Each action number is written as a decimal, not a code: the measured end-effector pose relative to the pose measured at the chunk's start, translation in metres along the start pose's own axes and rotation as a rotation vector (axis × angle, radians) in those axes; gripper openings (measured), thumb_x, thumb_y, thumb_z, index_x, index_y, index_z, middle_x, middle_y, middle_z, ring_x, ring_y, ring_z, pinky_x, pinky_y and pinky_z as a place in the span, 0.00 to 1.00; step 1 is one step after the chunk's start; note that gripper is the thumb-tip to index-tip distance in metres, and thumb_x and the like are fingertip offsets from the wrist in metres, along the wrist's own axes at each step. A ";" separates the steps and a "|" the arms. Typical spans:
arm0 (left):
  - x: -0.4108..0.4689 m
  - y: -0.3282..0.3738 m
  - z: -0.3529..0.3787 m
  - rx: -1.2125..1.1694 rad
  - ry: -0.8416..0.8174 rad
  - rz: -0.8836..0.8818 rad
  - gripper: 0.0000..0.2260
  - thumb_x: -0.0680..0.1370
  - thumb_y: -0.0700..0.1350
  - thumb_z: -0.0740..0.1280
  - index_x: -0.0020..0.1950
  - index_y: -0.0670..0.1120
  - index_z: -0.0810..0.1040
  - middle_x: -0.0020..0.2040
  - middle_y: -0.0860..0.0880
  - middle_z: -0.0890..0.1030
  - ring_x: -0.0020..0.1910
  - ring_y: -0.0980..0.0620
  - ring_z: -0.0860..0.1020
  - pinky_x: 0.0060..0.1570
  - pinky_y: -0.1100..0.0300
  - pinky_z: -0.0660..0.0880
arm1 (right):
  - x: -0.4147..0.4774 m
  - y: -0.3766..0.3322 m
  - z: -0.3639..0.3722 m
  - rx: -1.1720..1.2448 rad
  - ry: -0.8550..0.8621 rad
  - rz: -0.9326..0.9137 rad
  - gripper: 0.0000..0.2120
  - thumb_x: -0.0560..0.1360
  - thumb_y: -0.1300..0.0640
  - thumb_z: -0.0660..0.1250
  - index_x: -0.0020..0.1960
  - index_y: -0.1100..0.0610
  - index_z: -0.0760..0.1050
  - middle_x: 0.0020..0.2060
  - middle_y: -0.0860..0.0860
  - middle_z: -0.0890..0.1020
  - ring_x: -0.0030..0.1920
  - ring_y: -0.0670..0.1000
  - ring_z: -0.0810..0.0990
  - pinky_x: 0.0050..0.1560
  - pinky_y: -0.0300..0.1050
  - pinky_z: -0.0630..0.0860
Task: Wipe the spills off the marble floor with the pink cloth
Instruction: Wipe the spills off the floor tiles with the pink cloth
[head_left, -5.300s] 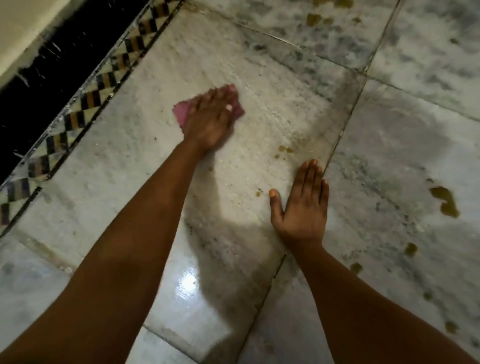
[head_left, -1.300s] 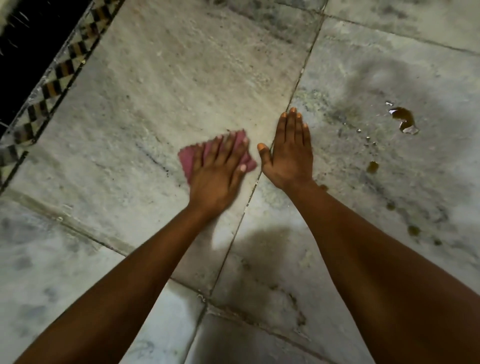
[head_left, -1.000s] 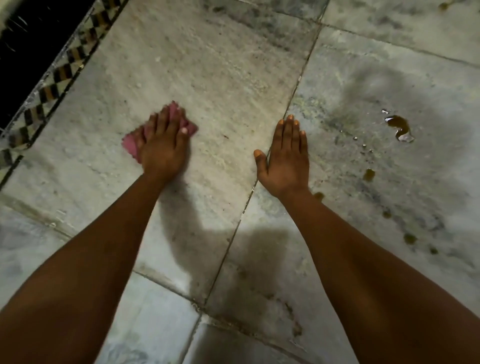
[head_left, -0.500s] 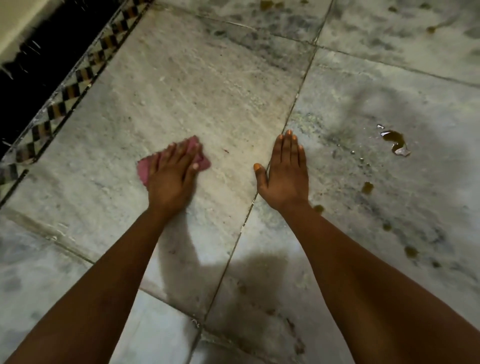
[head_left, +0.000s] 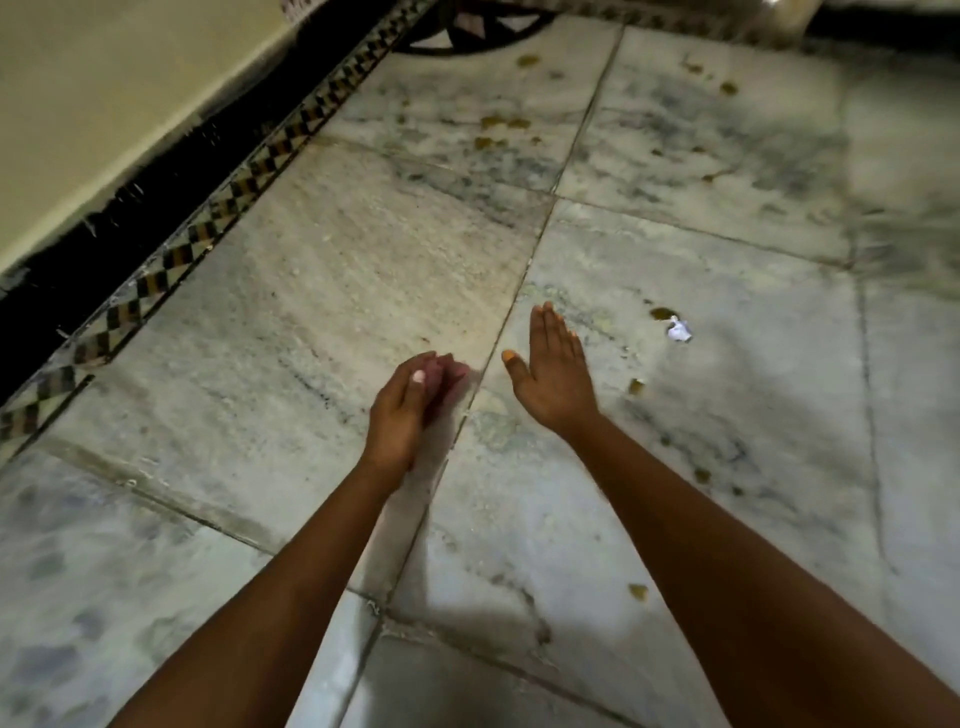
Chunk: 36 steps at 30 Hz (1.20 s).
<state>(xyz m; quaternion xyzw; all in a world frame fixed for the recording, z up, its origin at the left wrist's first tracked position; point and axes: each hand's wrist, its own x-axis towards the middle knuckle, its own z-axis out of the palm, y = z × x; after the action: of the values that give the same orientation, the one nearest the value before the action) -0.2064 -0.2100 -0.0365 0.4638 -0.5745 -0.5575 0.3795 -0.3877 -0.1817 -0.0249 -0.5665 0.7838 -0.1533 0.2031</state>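
Head: left hand (head_left: 402, 415) holds pink cloth (head_left: 451, 378).

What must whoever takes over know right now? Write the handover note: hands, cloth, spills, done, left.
Left hand: holds the pink cloth bunched, at the seam between two tiles; blur hides whether it presses the floor.
Right hand: open, fingers straight, holding nothing, just right of that seam.
Done: the tile left of the seam shows no brown spots.
Left: the brown puddle and small drop right of the right hand, another drop beside the right forearm, and a far cluster on the tiles beyond.
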 end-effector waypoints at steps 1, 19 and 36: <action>-0.006 0.015 0.007 -0.113 0.024 -0.044 0.13 0.82 0.41 0.54 0.62 0.40 0.73 0.57 0.46 0.80 0.54 0.59 0.79 0.58 0.59 0.75 | -0.017 0.003 -0.009 -0.008 0.022 -0.017 0.33 0.80 0.42 0.47 0.77 0.58 0.40 0.77 0.54 0.43 0.77 0.51 0.41 0.74 0.46 0.38; -0.100 0.062 0.073 0.185 -0.143 -0.256 0.13 0.82 0.48 0.57 0.60 0.46 0.76 0.55 0.44 0.81 0.49 0.53 0.81 0.48 0.58 0.78 | -0.228 0.151 -0.026 -0.185 0.159 0.137 0.35 0.76 0.41 0.41 0.76 0.61 0.46 0.76 0.56 0.50 0.76 0.55 0.50 0.73 0.45 0.39; -0.155 0.009 0.127 0.776 -0.294 0.173 0.19 0.80 0.55 0.53 0.68 0.53 0.72 0.57 0.52 0.81 0.53 0.55 0.78 0.43 0.67 0.70 | -0.281 0.204 -0.003 -0.127 0.203 0.235 0.31 0.78 0.46 0.47 0.76 0.61 0.48 0.76 0.57 0.50 0.76 0.52 0.49 0.75 0.46 0.42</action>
<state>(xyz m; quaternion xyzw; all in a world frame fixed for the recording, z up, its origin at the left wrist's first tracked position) -0.2842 -0.0256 -0.0269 0.4377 -0.8266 -0.3264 0.1361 -0.4804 0.1487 -0.0778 -0.4641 0.8694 -0.1350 0.1029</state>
